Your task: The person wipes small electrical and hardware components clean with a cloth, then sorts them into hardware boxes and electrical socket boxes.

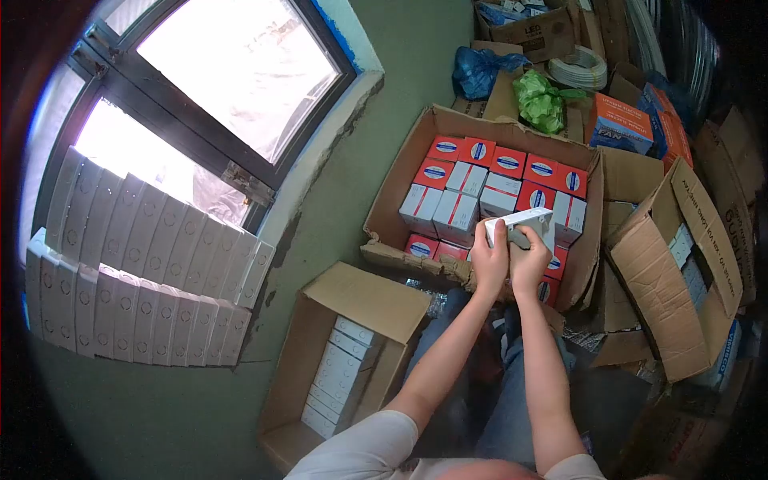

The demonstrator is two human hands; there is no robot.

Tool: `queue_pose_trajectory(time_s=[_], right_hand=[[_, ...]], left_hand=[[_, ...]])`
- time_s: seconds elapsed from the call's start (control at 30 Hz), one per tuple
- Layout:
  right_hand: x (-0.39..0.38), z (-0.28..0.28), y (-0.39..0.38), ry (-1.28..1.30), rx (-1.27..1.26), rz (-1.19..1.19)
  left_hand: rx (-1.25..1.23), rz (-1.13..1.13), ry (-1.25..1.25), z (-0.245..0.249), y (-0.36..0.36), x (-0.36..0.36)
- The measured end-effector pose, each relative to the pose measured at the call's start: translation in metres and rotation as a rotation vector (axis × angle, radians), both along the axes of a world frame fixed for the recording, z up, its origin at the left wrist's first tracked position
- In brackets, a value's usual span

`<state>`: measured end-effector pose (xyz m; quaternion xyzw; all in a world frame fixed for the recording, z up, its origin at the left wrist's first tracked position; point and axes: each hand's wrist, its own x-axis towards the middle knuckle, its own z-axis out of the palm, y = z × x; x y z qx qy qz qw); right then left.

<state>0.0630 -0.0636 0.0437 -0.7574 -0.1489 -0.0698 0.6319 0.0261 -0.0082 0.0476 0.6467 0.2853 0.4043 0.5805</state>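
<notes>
Between my two hands is a white rectangular plastic electrical box (pixel 528 216), held over the open carton in front of my knees. My left hand (pixel 490 260) grips its left end, fingers closed around it. My right hand (pixel 530 262) is closed at its near side, with a small grey piece (pixel 518 238) showing by the thumb; what that piece is I cannot make out. Under the hands, the large carton (pixel 392 192) holds red-and-white small boxes (pixel 506 162) in rows. Part of those boxes is hidden behind my hands.
Stacked white boxes with round knockouts (pixel 152 308) line the windowsill at left. A smaller carton (pixel 292 384) holds more white boxes (pixel 340 372). At right are an open carton (pixel 660 280), a fan box (pixel 620 122), a green bag (pixel 540 100), a blue bag (pixel 482 72) and coiled cable (pixel 578 70).
</notes>
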Motion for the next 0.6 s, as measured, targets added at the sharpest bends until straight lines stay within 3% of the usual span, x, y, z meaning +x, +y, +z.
queue_pose_trajectory(time_s=[0.3,0.43,0.53,0.6], right_hand=[[-0.009,0.006,0.009,0.028,0.014,-0.100],[-0.014,0.005,0.013,-0.044,-0.025,-0.059],[-0.013,0.003,0.018,0.037,-0.025,0.039],[-0.017,0.004,0.016,-0.112,-0.139,0.113]], left_hand=[[-0.019,0.001,0.003,0.006,0.004,-0.009],[-0.068,0.035,-0.082,0.003,0.006,-0.012],[-0.056,0.220,-0.103,0.000,0.011,-0.012],[-0.068,0.250,-0.110,0.001,0.016,-0.011]])
